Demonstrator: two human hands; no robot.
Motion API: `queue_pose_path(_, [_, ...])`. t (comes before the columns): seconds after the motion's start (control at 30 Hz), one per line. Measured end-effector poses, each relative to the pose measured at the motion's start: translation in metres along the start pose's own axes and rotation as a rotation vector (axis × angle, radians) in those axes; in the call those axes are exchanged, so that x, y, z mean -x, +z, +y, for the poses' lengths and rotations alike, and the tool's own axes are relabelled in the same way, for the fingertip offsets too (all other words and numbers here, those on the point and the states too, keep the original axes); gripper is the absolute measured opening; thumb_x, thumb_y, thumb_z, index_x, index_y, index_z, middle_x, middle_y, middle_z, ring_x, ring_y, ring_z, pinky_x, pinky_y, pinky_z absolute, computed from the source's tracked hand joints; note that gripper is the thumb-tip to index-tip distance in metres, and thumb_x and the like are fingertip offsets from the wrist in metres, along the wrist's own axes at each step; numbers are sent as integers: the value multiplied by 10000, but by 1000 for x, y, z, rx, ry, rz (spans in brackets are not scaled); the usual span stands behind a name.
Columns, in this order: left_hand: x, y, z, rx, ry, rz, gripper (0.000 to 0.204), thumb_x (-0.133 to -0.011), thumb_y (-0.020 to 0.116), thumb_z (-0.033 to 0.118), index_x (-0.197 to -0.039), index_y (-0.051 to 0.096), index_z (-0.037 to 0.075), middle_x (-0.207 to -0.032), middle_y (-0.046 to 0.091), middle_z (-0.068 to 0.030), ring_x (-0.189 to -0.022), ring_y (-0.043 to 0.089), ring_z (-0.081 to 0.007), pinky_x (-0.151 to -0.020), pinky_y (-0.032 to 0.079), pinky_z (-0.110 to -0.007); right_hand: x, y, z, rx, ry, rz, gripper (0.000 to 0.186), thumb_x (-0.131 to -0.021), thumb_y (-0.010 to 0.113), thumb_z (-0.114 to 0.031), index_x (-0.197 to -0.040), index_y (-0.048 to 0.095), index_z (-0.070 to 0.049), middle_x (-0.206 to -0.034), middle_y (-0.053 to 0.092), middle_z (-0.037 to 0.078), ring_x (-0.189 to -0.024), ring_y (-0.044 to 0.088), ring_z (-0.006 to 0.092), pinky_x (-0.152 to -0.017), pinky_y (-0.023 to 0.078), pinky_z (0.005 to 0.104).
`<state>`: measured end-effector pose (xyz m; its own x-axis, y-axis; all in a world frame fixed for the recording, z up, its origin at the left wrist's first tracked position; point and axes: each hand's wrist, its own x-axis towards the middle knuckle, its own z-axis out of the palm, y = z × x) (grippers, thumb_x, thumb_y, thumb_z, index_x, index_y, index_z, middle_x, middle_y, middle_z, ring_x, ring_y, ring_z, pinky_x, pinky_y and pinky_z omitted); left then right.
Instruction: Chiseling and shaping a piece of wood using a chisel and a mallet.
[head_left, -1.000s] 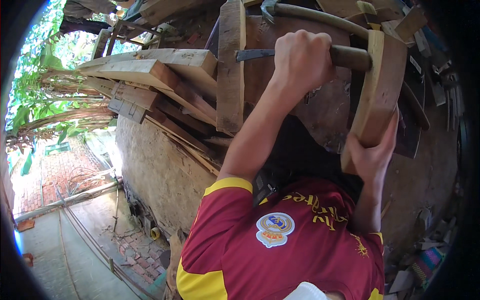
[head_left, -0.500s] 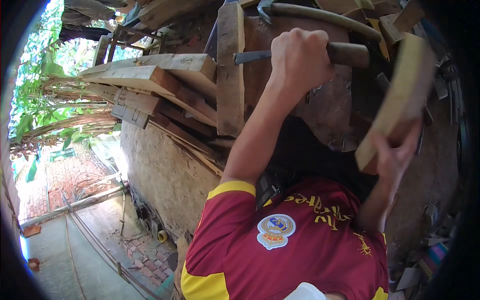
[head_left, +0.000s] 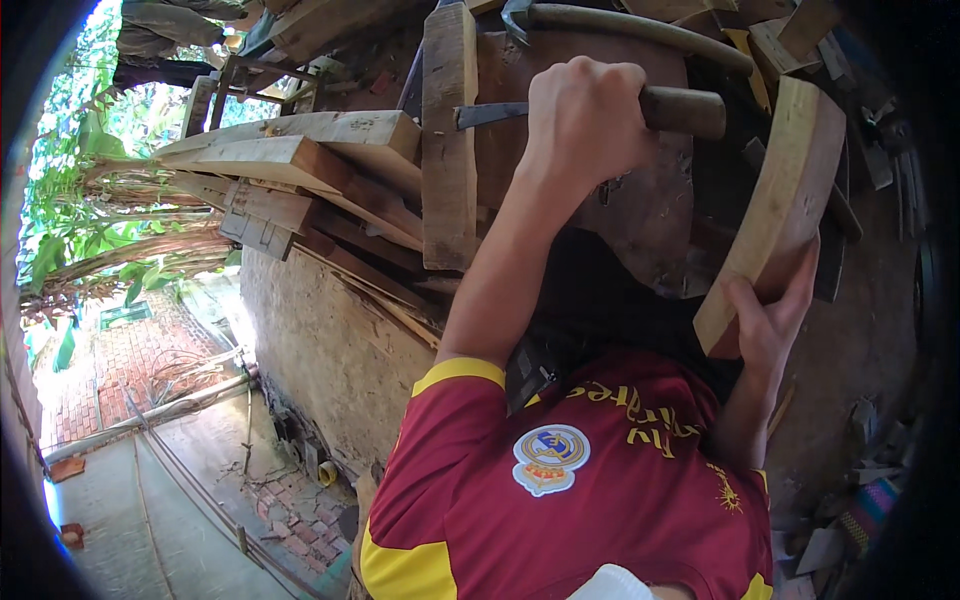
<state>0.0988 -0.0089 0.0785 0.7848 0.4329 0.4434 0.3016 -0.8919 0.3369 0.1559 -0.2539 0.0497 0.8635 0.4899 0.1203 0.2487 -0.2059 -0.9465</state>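
My left hand (head_left: 585,115) is closed round a chisel (head_left: 682,108) held horizontally, its handle sticking out to the right and its blade lying at the face of an upright rough board (head_left: 449,200); whether the tip bites the wood is unclear. My right hand (head_left: 770,320) grips the lower part of a squared wooden block (head_left: 785,180), tilted with its top to the right and apart from the chisel handle's end. Above the chisel lies a hammer-like tool (head_left: 640,32) with a long curved wooden handle and metal head.
Stacked planks and beams (head_left: 285,155) lean left of the upright board, beside a rough plastered surface (head_left: 300,320). A yellow-handled item (head_left: 757,75) and wood scraps (head_left: 790,45) lie at the upper right. Plants and brickwork (head_left: 120,370) show outside at left.
The wooden block in my right hand has swung away to the right from the chisel handle's end, where it was a second ago. My left hand and chisel have shifted slightly left.
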Motion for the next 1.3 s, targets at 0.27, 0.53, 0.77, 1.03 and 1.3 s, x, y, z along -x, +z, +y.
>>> queue_pose_path(0.27, [-6, -21, 1, 202, -15, 246, 151, -585, 732, 191, -655, 663, 76, -578, 611, -125, -598, 636, -340, -574, 518, -390, 11, -7, 10, -83, 0, 7, 873, -672, 660, -23, -1455, 276, 4, -1298, 444, 144, -1198, 444, 247, -1017, 372, 383])
queue_pose_path(0.53, [-5, -32, 11, 160, 97, 65, 142, -574, 728, 169, -676, 690, 77, -592, 612, -130, -631, 634, -350, -610, 529, -405, 12, -7, 26, 5, -73, 103, 906, -683, 674, -27, -1479, 242, -16, -1364, 401, 167, -1245, 419, 273, -1036, 362, 416])
queue_pose_path(0.77, [-5, -23, 6, 187, 59, 13, 191, -561, 739, 179, -713, 709, 67, -636, 632, -154, -660, 642, -353, -646, 541, -405, 12, -14, 31, 7, -114, 105, 904, -694, 690, -41, -1476, 237, -13, -1364, 392, 176, -1243, 417, 294, -1027, 373, 434])
queue_pose_path(1.03, [-3, -24, 4, 158, 58, 30, 196, -556, 733, 178, -715, 710, 67, -637, 635, -157, -659, 646, -350, -644, 543, -402, 12, -13, 27, -47, -85, 163, 848, -711, 706, -7, -1451, 293, 20, -1357, 433, 154, -1234, 439, 251, -1038, 355, 365])
queue_pose_path(1.3, [-3, -28, 4, 165, 15, 5, 178, -557, 729, 179, -697, 708, 70, -653, 645, -149, -670, 649, -350, -653, 547, -406, 11, -12, 25, -82, -113, 163, 852, -719, 713, -27, -1456, 289, 18, -1356, 433, 161, -1233, 441, 264, -1040, 355, 379])
